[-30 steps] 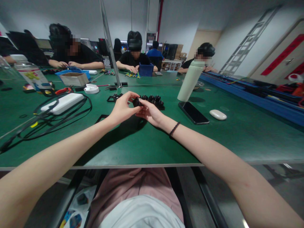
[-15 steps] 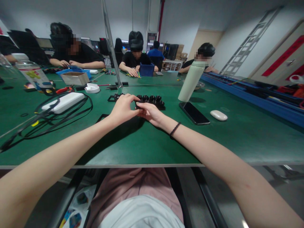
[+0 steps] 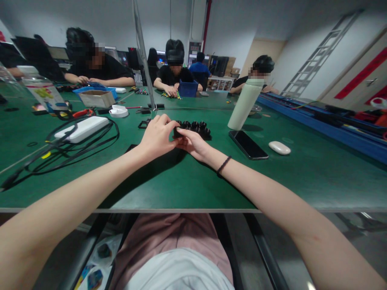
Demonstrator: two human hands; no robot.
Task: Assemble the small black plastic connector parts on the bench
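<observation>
My left hand (image 3: 157,136) and my right hand (image 3: 195,145) meet over the green table, fingers curled around a small black part (image 3: 176,132). Most of that part is hidden by the fingers, so its exact kind does not show. Just beyond my right hand, a black holder with several round black pieces (image 3: 196,128) stands on the table. Behind my left hand lies a black frame-like piece (image 3: 143,123). Another flat black piece (image 3: 131,148) sticks out from under my left wrist.
To the right are a phone (image 3: 248,145), a white oval case (image 3: 279,148) and a pale green bottle (image 3: 245,105). A white power adapter (image 3: 82,129) with black cables lies left. A metal pole (image 3: 144,56) rises behind my hands. Co-workers sit across the table (image 3: 193,181).
The view has shifted slightly. Both hands stay together on the black part, with only a small change of finger position.
</observation>
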